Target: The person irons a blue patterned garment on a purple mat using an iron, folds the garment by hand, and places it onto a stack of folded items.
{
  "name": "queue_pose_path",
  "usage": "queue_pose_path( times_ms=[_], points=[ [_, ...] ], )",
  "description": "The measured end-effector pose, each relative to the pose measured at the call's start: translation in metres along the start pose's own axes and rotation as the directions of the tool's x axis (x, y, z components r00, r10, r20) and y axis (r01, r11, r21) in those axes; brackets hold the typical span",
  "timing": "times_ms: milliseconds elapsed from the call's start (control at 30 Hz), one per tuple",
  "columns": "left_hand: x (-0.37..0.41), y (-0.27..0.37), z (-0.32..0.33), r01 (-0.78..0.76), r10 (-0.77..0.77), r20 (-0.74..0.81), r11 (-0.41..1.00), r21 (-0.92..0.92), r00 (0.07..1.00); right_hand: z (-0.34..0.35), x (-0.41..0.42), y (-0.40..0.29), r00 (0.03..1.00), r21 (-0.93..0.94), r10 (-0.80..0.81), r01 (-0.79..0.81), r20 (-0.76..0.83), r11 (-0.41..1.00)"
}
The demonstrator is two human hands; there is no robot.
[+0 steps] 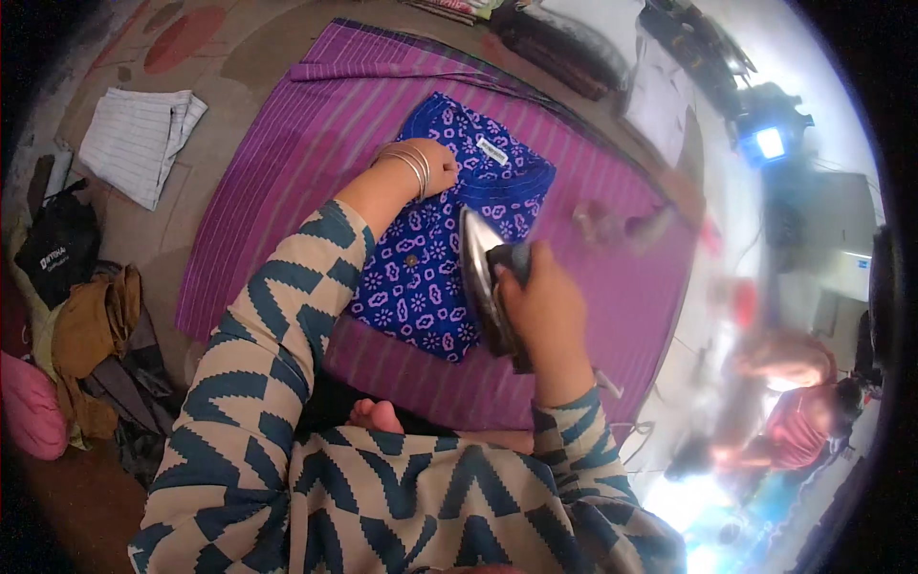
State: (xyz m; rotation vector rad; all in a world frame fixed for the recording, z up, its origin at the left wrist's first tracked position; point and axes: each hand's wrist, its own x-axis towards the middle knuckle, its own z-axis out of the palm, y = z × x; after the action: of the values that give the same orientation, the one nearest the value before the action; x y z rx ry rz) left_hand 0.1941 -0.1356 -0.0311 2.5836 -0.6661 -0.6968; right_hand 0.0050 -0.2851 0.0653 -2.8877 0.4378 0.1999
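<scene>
A blue shirt with a pink floral print (423, 280) lies folded on a purple striped cloth (272, 208), its collar and white label towards the far side. My left hand (434, 163), with bangles at the wrist, rests on the shirt just below the collar, fingers curled; whether it pinches the fabric I cannot tell. My right hand (549, 308) grips the dark handle of a clothes iron (482, 251). The iron's pointed tip faces away from me, and its soleplate is at the shirt's right part, tilted; contact with the fabric cannot be made out.
A folded white striped garment (140, 140) lies at the far left. Below it are a black bag (61, 247) and a heap of brown and dark clothes (104, 323). Folded textiles (559, 50) lie at the back right. Another person in pink (796, 430) sits at the right.
</scene>
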Motion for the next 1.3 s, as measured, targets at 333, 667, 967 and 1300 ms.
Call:
queue_pose_path(
  times_ms=[333,667,967,1300],
  points=[
    [0.011,0.009,-0.014,-0.044,0.022,0.110,0.977,0.209,0.994,0.040,-0.014,-0.023,0.998,0.042,0.037,-0.039,0.057,0.998],
    [0.017,0.001,-0.006,-0.015,0.027,-0.057,0.981,0.196,0.998,0.043,0.028,-0.047,0.998,0.003,0.027,-0.027,-0.056,1.000],
    [0.000,-0.006,-0.029,0.038,-0.062,0.053,0.929,0.368,0.997,0.047,0.035,-0.050,0.998,0.024,0.043,-0.042,-0.050,0.999],
    [-0.059,-0.021,0.012,-0.396,0.358,-0.622,0.915,0.083,0.696,0.039,0.078,-0.038,0.988,-0.013,0.112,-0.114,-0.108,0.993]
  ],
)
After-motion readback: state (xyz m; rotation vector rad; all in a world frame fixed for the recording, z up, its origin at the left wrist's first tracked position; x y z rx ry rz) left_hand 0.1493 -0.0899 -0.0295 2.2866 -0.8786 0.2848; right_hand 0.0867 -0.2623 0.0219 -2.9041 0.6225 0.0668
